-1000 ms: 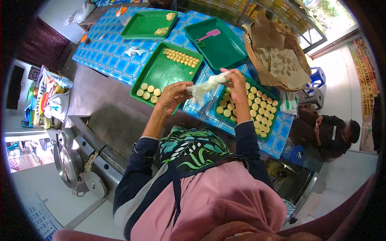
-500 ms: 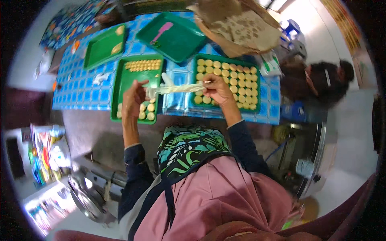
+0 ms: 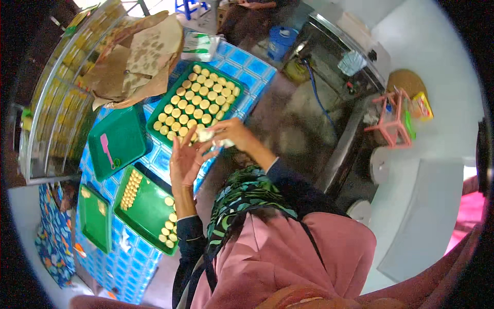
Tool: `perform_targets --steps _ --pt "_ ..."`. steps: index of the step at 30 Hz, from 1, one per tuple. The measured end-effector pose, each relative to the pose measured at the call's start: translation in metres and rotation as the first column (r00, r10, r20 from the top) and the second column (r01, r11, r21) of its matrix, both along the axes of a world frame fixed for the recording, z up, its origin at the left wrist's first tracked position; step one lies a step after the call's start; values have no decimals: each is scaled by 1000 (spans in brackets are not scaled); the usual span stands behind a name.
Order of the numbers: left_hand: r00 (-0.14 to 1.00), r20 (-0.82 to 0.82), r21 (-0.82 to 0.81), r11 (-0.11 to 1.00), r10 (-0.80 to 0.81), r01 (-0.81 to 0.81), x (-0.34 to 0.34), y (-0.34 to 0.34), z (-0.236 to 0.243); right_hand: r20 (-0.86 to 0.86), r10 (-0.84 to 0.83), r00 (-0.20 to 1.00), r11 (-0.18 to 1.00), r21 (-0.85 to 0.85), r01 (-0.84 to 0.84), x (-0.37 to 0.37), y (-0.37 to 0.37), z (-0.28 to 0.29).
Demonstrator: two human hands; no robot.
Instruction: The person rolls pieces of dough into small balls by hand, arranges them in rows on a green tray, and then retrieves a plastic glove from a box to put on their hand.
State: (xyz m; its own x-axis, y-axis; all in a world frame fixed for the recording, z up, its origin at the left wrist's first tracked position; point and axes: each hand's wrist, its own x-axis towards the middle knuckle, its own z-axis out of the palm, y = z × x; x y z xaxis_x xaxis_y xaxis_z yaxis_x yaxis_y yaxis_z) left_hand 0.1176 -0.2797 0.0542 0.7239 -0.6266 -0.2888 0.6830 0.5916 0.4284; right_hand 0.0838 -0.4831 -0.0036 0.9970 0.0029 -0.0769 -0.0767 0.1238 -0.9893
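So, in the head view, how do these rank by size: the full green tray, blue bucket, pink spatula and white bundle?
1. Full green tray
2. Blue bucket
Unsure: pink spatula and white bundle; the right hand partly hides the bundle, which looks nearer the camera.

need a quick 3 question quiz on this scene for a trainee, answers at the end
1. True or false: the pink spatula lies in a green tray.
2. Multiple choice: which hand grips the crumpled white thing? A) left B) right
3. Fill the gap: the main colour of the patterned tablecloth is ____.

Key:
1. True.
2. B: the right hand grips it, while the left hand is open close by.
3. Blue.
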Motion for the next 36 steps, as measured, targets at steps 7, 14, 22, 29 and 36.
perform_targets --steps 7,14,22,29,36 --pt "941 219 544 833 -258 102 5 -33 -23 -247 -472 846 737 416 533 -94 -84 -28" --pt "944 -59 -97 943 -325 319 -42 -156 -46 -262 -594 760 592 497 634 -100 -74 -12" --pt "737 181 243 755 -652 609 -62 -247 -46 -368 -457 810 835 135 533 -166 -192 -16" --pt "765 284 369 803 -578 469 -59 -316 -50 -313 -639 702 602 364 711 -210 -314 -42" --pt "852 -166 49 858 -497 511 -105 -408 -81 -317 -642 698 537 462 705 -189 -327 -29"
